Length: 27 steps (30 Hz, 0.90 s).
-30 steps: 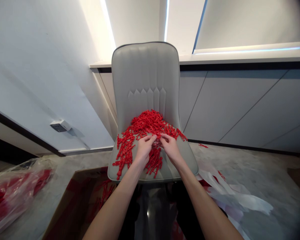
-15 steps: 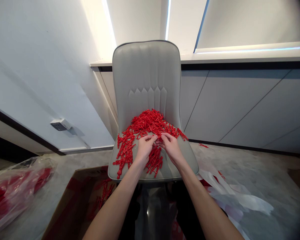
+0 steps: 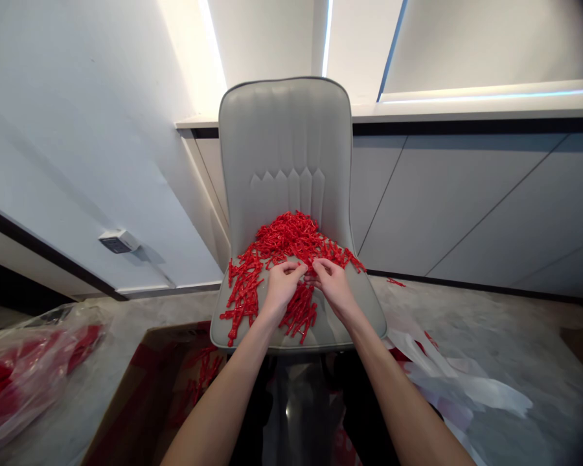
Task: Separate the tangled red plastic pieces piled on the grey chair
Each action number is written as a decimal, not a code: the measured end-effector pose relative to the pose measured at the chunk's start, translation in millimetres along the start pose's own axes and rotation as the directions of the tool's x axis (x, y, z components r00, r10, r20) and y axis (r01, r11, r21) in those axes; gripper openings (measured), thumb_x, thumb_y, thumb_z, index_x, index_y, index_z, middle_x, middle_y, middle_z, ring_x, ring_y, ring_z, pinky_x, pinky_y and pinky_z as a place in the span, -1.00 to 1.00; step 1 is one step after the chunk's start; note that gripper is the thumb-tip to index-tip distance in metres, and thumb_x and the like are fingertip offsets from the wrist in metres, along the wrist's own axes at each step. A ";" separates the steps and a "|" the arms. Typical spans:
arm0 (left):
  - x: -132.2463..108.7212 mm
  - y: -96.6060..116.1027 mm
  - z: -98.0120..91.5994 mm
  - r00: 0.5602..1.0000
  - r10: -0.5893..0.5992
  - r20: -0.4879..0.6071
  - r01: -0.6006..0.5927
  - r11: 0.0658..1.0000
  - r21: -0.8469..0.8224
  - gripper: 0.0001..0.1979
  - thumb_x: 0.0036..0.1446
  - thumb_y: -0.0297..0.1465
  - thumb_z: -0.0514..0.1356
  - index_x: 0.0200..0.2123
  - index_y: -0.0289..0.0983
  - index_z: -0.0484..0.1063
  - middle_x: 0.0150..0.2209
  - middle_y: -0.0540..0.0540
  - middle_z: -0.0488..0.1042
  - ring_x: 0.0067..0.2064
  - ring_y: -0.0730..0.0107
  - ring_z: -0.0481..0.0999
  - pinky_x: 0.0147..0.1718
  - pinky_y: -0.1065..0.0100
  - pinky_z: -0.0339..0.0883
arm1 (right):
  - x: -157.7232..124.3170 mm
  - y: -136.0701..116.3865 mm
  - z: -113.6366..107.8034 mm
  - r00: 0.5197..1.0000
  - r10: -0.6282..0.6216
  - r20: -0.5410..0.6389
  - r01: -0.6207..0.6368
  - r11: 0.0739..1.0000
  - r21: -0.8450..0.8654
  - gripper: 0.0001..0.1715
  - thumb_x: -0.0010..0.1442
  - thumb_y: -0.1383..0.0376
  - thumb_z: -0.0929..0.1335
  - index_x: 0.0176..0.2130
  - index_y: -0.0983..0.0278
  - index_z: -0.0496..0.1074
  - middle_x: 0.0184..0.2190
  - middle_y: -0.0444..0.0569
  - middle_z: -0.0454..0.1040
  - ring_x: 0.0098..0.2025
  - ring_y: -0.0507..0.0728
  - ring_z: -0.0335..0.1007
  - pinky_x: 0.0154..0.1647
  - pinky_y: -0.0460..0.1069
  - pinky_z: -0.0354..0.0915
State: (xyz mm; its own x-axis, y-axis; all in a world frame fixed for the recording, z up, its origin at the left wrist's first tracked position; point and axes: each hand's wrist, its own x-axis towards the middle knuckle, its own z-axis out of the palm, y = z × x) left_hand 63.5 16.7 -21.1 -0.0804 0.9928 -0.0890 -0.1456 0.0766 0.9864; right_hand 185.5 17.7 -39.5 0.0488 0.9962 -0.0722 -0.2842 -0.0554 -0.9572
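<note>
A heap of small red plastic-looking pieces (image 3: 289, 234) lies on the seat of a grey padded chair (image 3: 286, 136). They look thin and jointed, like little figures. More of them spread along the seat's left side, and a cluster (image 3: 300, 314) lies below my hands. My left hand (image 3: 285, 278) pinches with thumb and forefinger, a bit of red showing at the tips. Facing it closely, my right hand (image 3: 329, 277) is also closed in a pinch. Whatever its fingertips hold is too small and hidden to make out.
An open cardboard box (image 3: 148, 382) with red pieces inside stands on the floor at lower left. Beyond it lies a clear plastic bag (image 3: 34, 369) with red contents. White sheeting (image 3: 466, 382) is on the floor at right. Grey cabinets (image 3: 457, 194) stand behind the chair.
The fingertips of both hands have shifted very slightly, with a little red now at the left fingertips. The heap and the chair look the same.
</note>
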 end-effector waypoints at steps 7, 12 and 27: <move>2.2 -5.1 2.0 0.999 0.041 -0.020 -0.041 0.999 0.012 -0.78 -0.11 -0.31 0.45 -0.49 -0.32 0.54 -0.51 -0.08 0.54 -0.46 0.37 0.51 -0.41 0.37 0.35 | 1.7 3.8 -3.1 1.000 -0.022 -0.003 0.022 0.999 -0.027 -0.61 0.03 0.00 0.45 -0.29 0.24 0.43 -0.46 -0.07 0.56 -0.39 0.18 0.58 -0.32 0.08 0.53; 3.5 -9.3 1.4 0.996 0.074 0.044 -0.077 0.994 0.082 -0.80 -0.03 -0.28 0.40 -0.43 -0.32 0.58 -0.45 -0.13 0.58 -0.41 0.33 0.55 -0.37 0.35 0.39 | 1.6 5.4 -3.9 0.998 -0.053 -0.025 0.053 0.998 -0.031 -0.56 0.00 -0.05 0.46 -0.32 0.25 0.42 -0.46 -0.05 0.56 -0.42 0.19 0.57 -0.32 0.10 0.53; -1.0 -4.0 4.4 0.994 0.074 0.083 -0.077 0.997 0.032 -0.75 -0.09 -0.28 0.40 -0.58 -0.29 0.44 -0.58 0.00 0.43 -0.49 0.45 0.40 -0.43 0.40 0.27 | -0.4 3.1 -4.6 0.997 -0.080 -0.001 0.080 0.996 -0.036 -0.52 -0.02 -0.06 0.48 -0.31 0.26 0.42 -0.49 -0.09 0.54 -0.44 0.15 0.53 -0.35 0.07 0.50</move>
State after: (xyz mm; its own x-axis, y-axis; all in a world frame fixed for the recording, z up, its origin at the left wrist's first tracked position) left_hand 68.5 15.8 -24.3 -0.0087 1.0000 -0.0038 -0.1077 0.0029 0.9942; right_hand 189.0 16.8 -43.7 0.0722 0.9974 0.0047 -0.2450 0.0223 -0.9693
